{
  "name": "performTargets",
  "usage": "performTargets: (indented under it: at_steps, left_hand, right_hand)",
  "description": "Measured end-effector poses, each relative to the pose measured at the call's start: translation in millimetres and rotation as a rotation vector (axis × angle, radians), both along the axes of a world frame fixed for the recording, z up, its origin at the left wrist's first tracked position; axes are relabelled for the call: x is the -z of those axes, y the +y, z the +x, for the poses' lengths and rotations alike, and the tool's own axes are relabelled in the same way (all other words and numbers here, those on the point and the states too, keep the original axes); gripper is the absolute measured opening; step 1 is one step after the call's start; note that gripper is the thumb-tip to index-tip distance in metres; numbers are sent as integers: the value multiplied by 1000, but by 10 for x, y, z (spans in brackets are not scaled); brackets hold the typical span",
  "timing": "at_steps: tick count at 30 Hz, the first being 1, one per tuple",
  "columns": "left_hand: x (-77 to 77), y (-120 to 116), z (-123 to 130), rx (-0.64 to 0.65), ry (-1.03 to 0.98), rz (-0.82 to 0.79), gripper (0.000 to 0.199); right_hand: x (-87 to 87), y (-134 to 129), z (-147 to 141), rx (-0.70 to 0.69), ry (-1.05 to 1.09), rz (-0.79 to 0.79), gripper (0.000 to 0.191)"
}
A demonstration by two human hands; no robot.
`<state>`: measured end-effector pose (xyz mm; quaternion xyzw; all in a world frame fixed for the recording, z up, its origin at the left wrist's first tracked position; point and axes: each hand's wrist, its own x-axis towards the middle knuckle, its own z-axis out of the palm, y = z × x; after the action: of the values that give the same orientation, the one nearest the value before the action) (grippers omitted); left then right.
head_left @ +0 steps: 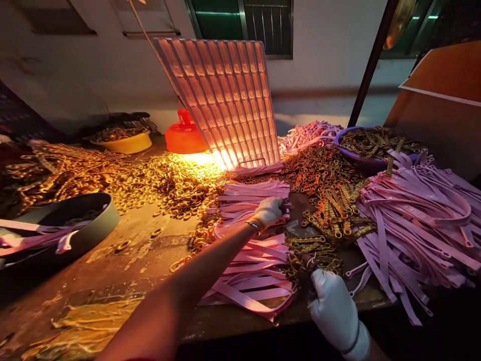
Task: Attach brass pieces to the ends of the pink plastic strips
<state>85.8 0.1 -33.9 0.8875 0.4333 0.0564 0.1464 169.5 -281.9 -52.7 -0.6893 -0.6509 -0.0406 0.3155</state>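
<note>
My left hand (268,211), in a knitted white glove, reaches across the table onto a stack of flat pink straps (255,193). Its fingers curl down at the straps' right ends and look closed on a strap. Nearer to me lies a second stack of pink straps (263,250), partly under my left forearm. My right hand (334,306), in a white glove, is closed at the table's front edge, beside short gold chain pieces (315,245) and rings. Something dark shows at its fingers; I cannot make out what it is.
A lit red lamp (186,133) hangs over a heap of gold rings (180,185), beside a leaning ribbed panel (225,95). A large pile of pink straps (421,215) and a purple basin (361,155) stand right. A green-grey tub (101,215) and yellow basin (130,144) stand left.
</note>
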Motion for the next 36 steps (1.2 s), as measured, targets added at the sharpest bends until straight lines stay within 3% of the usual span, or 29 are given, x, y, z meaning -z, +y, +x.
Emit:
performTargets:
  at_steps: [5,9,14,18,22,25,27,32,36]
  left_hand:
    - [44,-112,36,57,129,-26,32]
    - [15,-122,8,86,116,-99,27]
    - [-7,-171,-113,65,-137,-147,13]
    - [-148,-281,-372,45,-423,-227,23]
    - [-312,-463,-765,56,-701,-508,34]
    - [-373,-598,-1008,-129,-1078,-904,32]
    - [-387,-670,-1104,-235,-1175,-1017,31]
    - [-382,-723,-1204,-293,-1080,-945,26]
    - [-338,-714,-1271,-273,-922,-891,27]
  right_hand:
    - [-8,40,-70,-7,-7,12,33]
    - [-33,191,-169,-86,2,1,26]
    - [-69,447,-188,-156,-13,-30,29]
    - [-214,723,-121,-220,96,11,52]
    - [-416,1041,-116,-285,199,2,35]
    - [-527,1257,-193,-244,101,-89,22]
    - [-579,1368,-272,-208,-3,-160,18]
    - [-608,1497,-420,-210,-213,-233,17]
    - [-483,1501,-440,-241,-319,-153,20]
